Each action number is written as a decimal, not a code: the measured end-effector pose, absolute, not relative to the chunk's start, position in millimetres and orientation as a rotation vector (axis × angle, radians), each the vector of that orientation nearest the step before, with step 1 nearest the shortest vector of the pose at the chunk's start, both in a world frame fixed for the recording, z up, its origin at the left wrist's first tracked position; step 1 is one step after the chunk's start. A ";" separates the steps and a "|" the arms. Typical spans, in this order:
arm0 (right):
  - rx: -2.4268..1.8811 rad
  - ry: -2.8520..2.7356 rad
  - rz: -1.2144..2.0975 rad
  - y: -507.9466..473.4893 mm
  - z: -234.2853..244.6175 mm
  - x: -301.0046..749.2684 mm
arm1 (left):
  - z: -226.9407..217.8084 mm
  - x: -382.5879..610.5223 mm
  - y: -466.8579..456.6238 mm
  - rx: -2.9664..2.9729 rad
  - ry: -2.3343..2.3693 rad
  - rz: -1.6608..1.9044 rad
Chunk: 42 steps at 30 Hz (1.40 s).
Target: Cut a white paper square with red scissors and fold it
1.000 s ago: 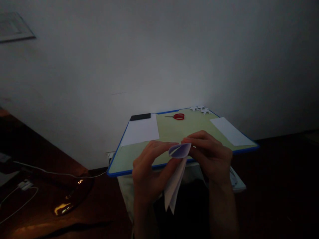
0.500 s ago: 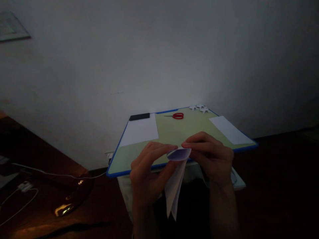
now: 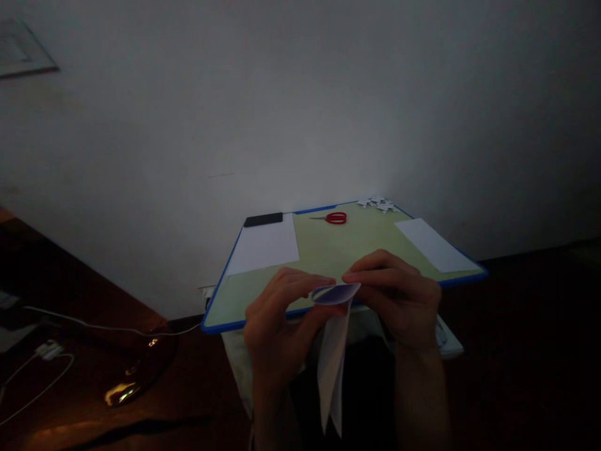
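Grey wall [image 3: 300, 113] and pale green, blue-edged counter [image 3: 345, 244] form the dim backdrop as two bare hands work a strip of white paper [image 3: 334, 357] above the near edge. Over the last second, its twin pointed tails drop lower below the left hand [image 3: 282, 319], while the curled upper end looks flatter than before; whether the paper is being pressed or merely tilted cannot be told. Both hands hold almost the same positions, suggesting a small adjustment of the bend rather than a fresh grip.

Held between the two hands, the paper curls into a narrow loop at the top, its inner face shaded lilac. No sharp crease shows across the loop, so the bend appears unfinished. The left hand pinches the loop's near side between thumb and fingers; the right hand [image 3: 399, 297] grips its other end, fingertips close together.

Well beyond the hands lie red-handled scissors [image 3: 336, 218] and, farther to the right, a cluster of small white paper pieces [image 3: 378, 204].
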State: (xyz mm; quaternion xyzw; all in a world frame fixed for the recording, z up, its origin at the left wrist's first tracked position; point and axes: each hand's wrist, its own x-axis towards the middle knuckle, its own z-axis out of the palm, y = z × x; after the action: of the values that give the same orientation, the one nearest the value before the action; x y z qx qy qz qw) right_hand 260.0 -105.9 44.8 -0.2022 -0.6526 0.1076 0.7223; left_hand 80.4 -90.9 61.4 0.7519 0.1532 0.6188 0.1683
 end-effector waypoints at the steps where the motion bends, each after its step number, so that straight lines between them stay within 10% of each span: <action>1: -0.444 -1.441 0.237 -106.1 45.2 260.0 | 61.3 80.5 -90.6 2.120 0.424 1.760; 42: -0.471 -1.502 0.188 -109.0 46.3 264.4 | 60.8 75.8 -92.6 2.081 0.288 1.675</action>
State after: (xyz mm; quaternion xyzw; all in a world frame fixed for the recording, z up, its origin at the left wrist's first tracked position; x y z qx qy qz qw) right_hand 264.4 -109.0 46.3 -0.2116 -0.6749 0.0842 0.7019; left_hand 75.8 -92.6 60.8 0.7545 0.1044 0.6074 0.2255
